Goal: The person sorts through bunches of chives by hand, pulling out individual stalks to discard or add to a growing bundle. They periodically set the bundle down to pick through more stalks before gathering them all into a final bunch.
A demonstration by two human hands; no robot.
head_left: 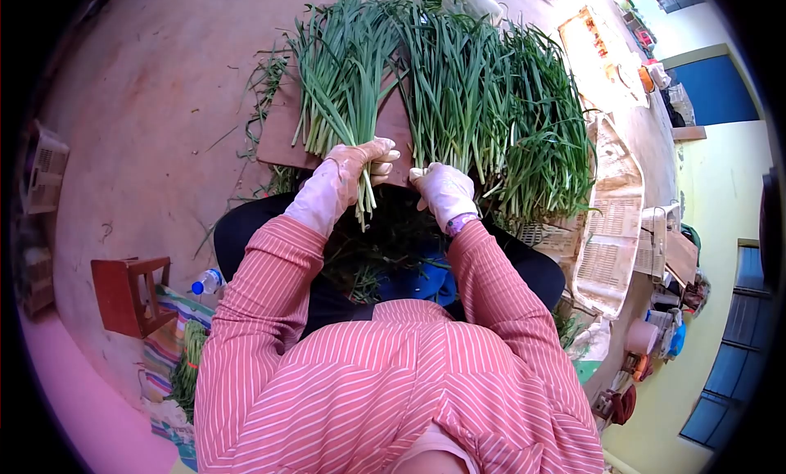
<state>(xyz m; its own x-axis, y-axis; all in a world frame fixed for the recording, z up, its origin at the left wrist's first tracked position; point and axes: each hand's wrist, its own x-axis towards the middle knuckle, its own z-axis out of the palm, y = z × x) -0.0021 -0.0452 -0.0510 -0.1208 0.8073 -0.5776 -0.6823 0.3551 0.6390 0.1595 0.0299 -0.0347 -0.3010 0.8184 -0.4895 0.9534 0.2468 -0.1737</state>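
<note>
A brown board (282, 122) in front of me bears long green leafy stalks with pale ends towards me. My left hand (356, 167), in a whitish glove, is wrapped round a bunch of green stalks (348, 110); their pale ends stick out below the fist. To its right, my right hand (444, 189), gloved too, is closed near the board's front edge, close to the pale ends of the middle pile (458, 89). What its fingers hold, if anything, is hidden. Another pile of stalks (547, 130) lies farther right.
A small red-brown stool (119, 294) stands at the left, near a plastic bottle (208, 282) and a tied green bundle (190, 359) on striped cloth. Loose leaves lie beside the board and below my hands. Pale crates (651, 245) stand at the right.
</note>
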